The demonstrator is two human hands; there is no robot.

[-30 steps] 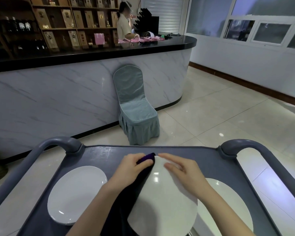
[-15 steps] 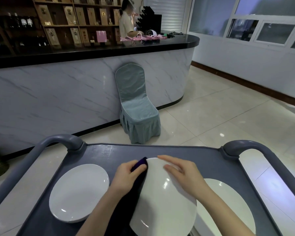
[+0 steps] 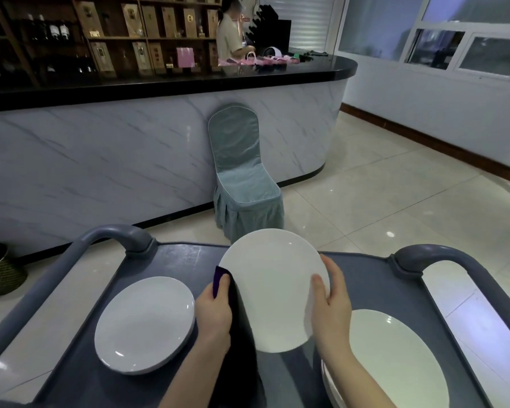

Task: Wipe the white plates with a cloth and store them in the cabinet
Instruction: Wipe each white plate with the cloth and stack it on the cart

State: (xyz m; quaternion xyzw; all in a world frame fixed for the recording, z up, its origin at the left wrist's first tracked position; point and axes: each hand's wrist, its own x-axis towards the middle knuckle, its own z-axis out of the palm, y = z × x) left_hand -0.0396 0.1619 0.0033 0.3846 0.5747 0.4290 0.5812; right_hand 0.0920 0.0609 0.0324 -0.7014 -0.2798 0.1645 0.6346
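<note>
risk: plate slip

my left hand (image 3: 214,315) pinches the dark purple cloth (image 3: 220,279) against the raised round white ceramic plate (image 3: 273,288) above the grey cart tray (image 3: 189,260); my right hand (image 3: 331,301) clamps its rim. a hard wipe could slide it free.

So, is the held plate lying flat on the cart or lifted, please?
Lifted and tilted: the plate sticks up past the cart rim, right hand gripping its edge, left hand holding cloth.
</note>
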